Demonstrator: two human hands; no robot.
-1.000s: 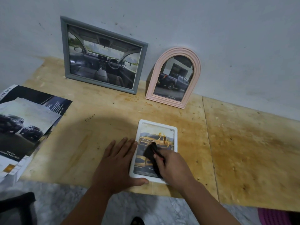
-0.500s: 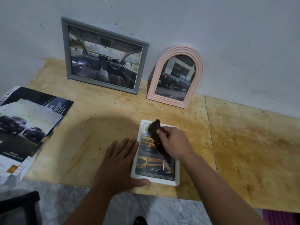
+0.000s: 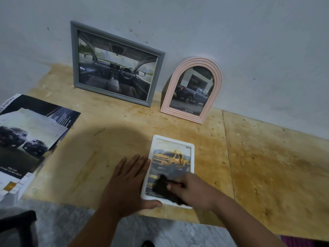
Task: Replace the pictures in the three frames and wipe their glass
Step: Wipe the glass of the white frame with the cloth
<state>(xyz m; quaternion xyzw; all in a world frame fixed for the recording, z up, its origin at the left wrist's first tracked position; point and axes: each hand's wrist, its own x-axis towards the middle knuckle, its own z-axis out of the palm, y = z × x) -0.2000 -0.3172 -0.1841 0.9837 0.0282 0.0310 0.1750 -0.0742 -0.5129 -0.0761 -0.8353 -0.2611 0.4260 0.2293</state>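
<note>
The white frame (image 3: 171,168) lies flat at the counter's (image 3: 267,166) front edge. The left hand (image 3: 127,184), fingers spread, braces its left side. The right hand (image 3: 194,191) pinches the dark cloth (image 3: 162,187); wipe with light, overlapping strokes, keeping the brace firm.

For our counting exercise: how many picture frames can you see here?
3. The grey frame and the pink arched frame lean on the wall; the white frame lies flat near the table's front edge. None seems hidden.
</note>
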